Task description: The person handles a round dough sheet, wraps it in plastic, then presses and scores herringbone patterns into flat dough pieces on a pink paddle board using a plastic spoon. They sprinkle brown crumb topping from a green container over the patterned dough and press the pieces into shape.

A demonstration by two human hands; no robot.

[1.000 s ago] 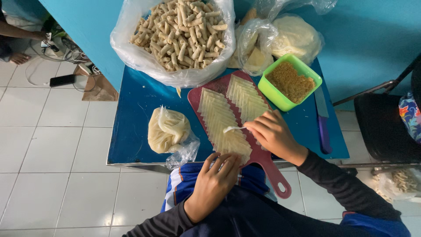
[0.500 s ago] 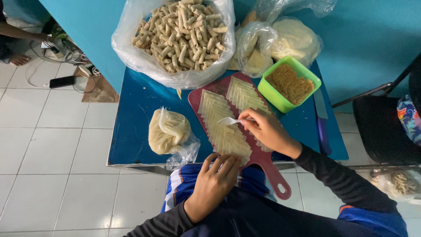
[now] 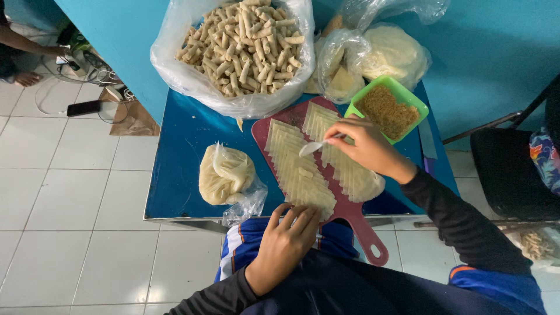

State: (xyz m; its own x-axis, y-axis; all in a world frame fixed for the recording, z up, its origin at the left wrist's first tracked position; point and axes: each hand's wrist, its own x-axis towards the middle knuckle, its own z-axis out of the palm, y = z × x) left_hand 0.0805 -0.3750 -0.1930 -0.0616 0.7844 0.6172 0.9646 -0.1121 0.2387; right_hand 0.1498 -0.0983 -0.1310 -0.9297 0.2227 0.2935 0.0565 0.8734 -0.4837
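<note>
left hand [image 3: 284, 242] is resting at the tabletop's near edge, fingers closed on the nearest wrapper [image 3: 318, 205] | right hand [image 3: 364, 146] is pinching a white spoon [image 3: 313, 147], now lifted from the wrappers toward the far-right green tub [image 3: 408, 96] | filling is lying on the left row [image 3: 300, 169].

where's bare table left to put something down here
Bare blue table lies left of the red cutting board, above the small knotted bag and below the big bag of rolls. The right side is crowded: green tub, wrapper rows, right hand.
</note>
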